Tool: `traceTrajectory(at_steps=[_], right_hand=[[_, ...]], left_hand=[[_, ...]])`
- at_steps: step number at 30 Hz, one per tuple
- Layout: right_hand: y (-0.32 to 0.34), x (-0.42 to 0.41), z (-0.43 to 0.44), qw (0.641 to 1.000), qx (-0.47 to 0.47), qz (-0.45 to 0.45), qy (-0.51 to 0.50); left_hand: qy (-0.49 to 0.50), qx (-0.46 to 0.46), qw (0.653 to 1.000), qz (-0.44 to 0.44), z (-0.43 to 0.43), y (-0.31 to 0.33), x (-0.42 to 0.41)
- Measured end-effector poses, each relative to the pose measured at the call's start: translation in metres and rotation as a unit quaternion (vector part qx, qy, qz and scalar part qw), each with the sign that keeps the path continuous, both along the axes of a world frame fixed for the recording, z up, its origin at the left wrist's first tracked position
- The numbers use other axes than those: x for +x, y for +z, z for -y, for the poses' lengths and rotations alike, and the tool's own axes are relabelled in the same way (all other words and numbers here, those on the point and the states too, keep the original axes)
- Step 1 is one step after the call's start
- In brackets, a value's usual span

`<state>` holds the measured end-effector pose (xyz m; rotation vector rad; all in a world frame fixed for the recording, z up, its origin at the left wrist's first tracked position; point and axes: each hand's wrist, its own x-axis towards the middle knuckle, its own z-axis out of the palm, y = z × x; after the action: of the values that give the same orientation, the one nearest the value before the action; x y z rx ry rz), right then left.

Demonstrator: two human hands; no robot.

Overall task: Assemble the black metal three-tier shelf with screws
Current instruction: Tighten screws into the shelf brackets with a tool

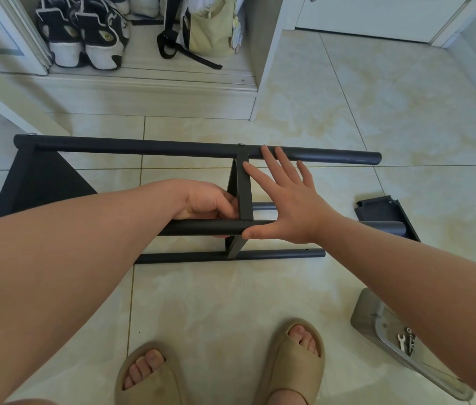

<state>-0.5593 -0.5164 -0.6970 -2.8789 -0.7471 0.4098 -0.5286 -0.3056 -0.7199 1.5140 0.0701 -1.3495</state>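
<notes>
The black metal shelf frame (172, 149) lies on its side on the tiled floor, its round posts running left to right. A flat black tier (43, 182) is fixed at the left end and another tier (244, 188) stands edge-on in the middle. My left hand (207, 204) grips the near upper post just left of the middle tier. My right hand (286, 194) is spread flat, fingers straight, over the middle tier and the far post, thumb against the near post. A third loose tier (383, 210) lies on the floor at the right.
A grey stool base (377, 320) at the lower right holds a small wrench (402, 342) and screws. My feet in beige slippers (292, 361) stand in front of the frame. An open closet with shoes (84, 33) and a bag (210, 30) is behind.
</notes>
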Motion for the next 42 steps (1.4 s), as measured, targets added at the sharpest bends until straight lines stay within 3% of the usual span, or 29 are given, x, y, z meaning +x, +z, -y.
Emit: traceTrajectory(at_steps=[16,42], right_hand=[[-0.0004,-0.0002,0.0007,1.000,0.004,0.000,0.000],[0.0009,-0.0004,-0.0005,1.000,0.001,-0.001,0.000]], left_hand=[[-0.009,0.054,0.998,-0.017,0.0019,0.0034,-0.0020],[0.030,0.012,0.999,-0.025,0.0013,0.0028,-0.0012]])
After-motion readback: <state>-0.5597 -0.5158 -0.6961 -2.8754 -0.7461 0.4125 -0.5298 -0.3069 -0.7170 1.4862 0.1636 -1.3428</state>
